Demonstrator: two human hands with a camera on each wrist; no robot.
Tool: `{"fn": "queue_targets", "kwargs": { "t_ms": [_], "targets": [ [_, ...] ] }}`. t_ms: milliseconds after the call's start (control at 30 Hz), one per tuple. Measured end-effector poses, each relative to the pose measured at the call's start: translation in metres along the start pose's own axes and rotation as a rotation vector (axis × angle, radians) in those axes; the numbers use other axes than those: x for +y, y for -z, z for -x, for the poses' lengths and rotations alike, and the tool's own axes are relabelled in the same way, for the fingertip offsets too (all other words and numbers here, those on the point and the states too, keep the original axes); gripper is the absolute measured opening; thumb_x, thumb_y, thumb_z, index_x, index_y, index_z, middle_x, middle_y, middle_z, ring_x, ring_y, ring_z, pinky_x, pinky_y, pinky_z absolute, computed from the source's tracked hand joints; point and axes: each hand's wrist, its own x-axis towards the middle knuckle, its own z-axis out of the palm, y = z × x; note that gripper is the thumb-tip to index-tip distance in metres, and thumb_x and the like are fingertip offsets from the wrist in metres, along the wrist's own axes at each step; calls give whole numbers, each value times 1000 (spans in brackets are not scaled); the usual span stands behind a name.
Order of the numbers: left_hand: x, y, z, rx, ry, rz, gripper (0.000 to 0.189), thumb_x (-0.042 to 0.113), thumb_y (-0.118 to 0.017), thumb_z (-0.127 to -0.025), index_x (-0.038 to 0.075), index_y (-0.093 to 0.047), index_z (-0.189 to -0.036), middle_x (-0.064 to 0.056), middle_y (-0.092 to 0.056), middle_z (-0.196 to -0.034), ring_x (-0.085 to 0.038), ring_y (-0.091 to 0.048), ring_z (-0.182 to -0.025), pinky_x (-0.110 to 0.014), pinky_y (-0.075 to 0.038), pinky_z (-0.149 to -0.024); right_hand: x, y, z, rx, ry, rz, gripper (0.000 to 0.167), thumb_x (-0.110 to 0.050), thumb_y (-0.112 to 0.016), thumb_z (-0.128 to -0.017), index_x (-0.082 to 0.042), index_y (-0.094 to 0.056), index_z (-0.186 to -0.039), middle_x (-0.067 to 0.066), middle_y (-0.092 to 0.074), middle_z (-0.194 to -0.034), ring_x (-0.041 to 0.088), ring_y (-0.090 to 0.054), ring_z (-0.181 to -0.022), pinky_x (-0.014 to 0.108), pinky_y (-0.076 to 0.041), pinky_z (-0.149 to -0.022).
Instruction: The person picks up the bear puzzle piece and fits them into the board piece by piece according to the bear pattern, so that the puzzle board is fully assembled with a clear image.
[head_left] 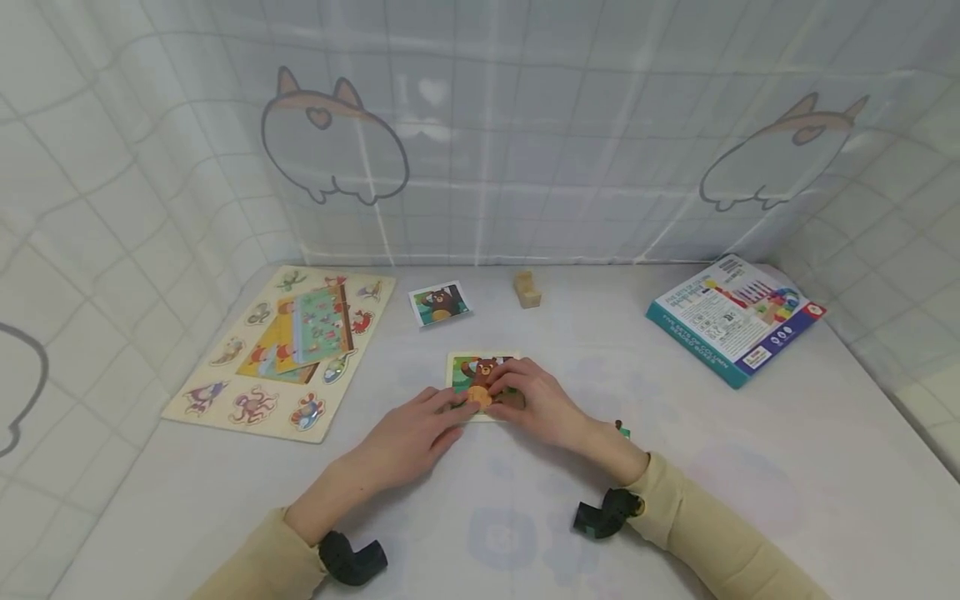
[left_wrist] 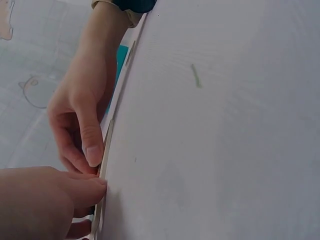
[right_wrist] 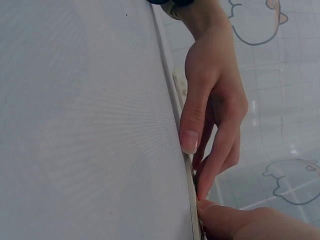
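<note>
A small bear picture puzzle (head_left: pixel 459 368) with a pale wooden border lies flat on the table in front of me. My left hand (head_left: pixel 408 440) reaches in from the left, its fingertips resting on the lower part near the bear's round orange belly (head_left: pixel 480 397). From the right, my right hand (head_left: pixel 543 407) touches the bear picture with its fingertips, covering much of that side. Both hands meet closely over the thin board's edge in the wrist views. A small green and brown piece (head_left: pixel 623 429) shows partly behind my right wrist.
A card with a similar bear picture (head_left: pixel 441 304) lies behind the puzzle, beside a small stepped wooden block (head_left: pixel 527 289). At left is a sea-animal board (head_left: pixel 213 379) with picture cards (head_left: pixel 318 325) on it. A teal-edged toy box (head_left: pixel 738 321) lies at right.
</note>
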Motion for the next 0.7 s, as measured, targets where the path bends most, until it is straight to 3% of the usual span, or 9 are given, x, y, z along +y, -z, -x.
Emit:
{"fn": "queue_targets", "kwargs": {
  "t_ms": [200, 433, 700],
  "targets": [
    [2, -1, -1, -25, 24, -9, 40, 27, -57, -103, 18, -59, -142, -4, -55, -139, -21, -51, -121, -40, -54, -97, 3, -2, 0, 7, -1, 5, 12, -18, -79, -87, -11, -76, -95, 2, -67, -114, 18, -58, -107, 38, -52, -93],
    [6, -5, 0, -13, -15, 16, 46, 26, -56, -103, 8, -52, -146, -6, -45, -153, -23, -45, -141, -43, -48, -107, 4, -2, 0, 35, 19, 25, 10, -16, -80, -86, -9, -77, -94, 4, -68, -112, 19, -59, -106, 37, -53, -90],
    [6, -8, 0, -3, -22, 37, 46, 24, -55, -103, 12, -50, -147, -5, -45, -154, -23, -44, -141, -43, -47, -108, 4, -1, 1, 73, 33, 13, 5, -13, -79, -86, -10, -78, -90, 4, -69, -110, 19, -60, -104, 37, -53, -86]
  ]
}}
